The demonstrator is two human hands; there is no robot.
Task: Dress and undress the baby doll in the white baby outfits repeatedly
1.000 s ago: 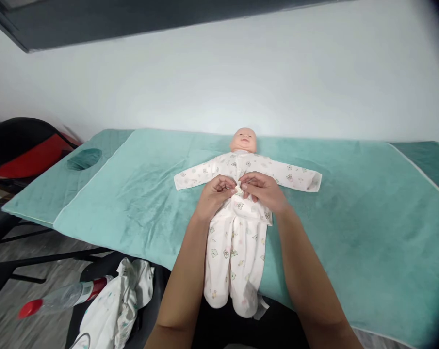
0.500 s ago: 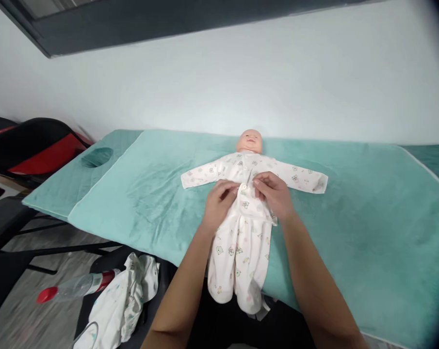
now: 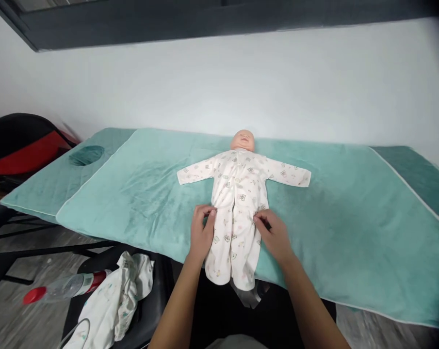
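Note:
A baby doll (image 3: 243, 140) lies on its back on a green-covered bed, its arms spread inside long sleeves. It wears a white printed baby shirt (image 3: 241, 180), with a button showing at the middle of the front, and matching footed pants (image 3: 222, 252) whose feet reach the near edge. My left hand (image 3: 203, 232) pinches the shirt's lower hem at the left side of the waist. At the right side, my right hand (image 3: 275, 236) has thumb and fingers closed on the same hem.
The bed (image 3: 350, 232) stands against a white wall and has a face hole (image 3: 87, 155) at its left end. Below its front edge, a printed white cloth (image 3: 106, 300) and a plastic bottle with a red cap (image 3: 64, 287) lie on a black seat. Red and black chairs (image 3: 26, 150) stand left.
Both hands have moved down from the button at the shirt's middle to the two sides of its hem. The shirt front now lies flatter. The view has shifted slightly.

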